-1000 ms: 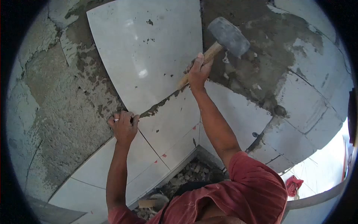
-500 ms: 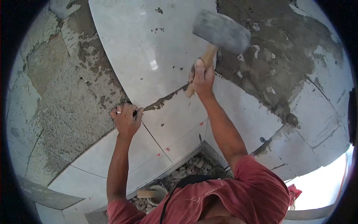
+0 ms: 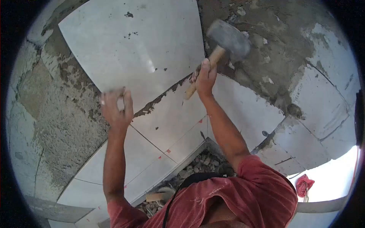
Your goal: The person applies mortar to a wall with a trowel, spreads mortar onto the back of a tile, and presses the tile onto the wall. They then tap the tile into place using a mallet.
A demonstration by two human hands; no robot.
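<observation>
A large pale grey tile [image 3: 133, 53] lies against the mortared wall, above tiles set earlier. My right hand [image 3: 204, 79] grips the wooden handle of a rubber mallet [image 3: 228, 38], whose dark head hovers just past the tile's right edge over wet mortar. My left hand [image 3: 115, 108], a ring on one finger, is blurred with motion at the tile's lower left corner; its fingers are spread and it holds nothing. A line of mortar [image 3: 159, 98] shows along the joint under the tile.
Rough grey mortar [image 3: 64, 125] covers the wall left and right of the tile. Set tiles [image 3: 171, 121] carry small red spacers. A rubble-filled gap [image 3: 197, 163] and a small container [image 3: 165, 193] lie below. A red cloth [image 3: 304, 185] sits at the lower right.
My left hand has let go of the tile's lower left corner and lifted up with fingers spread. The mallet has stayed raised near the tile's right edge, shifting slightly.
</observation>
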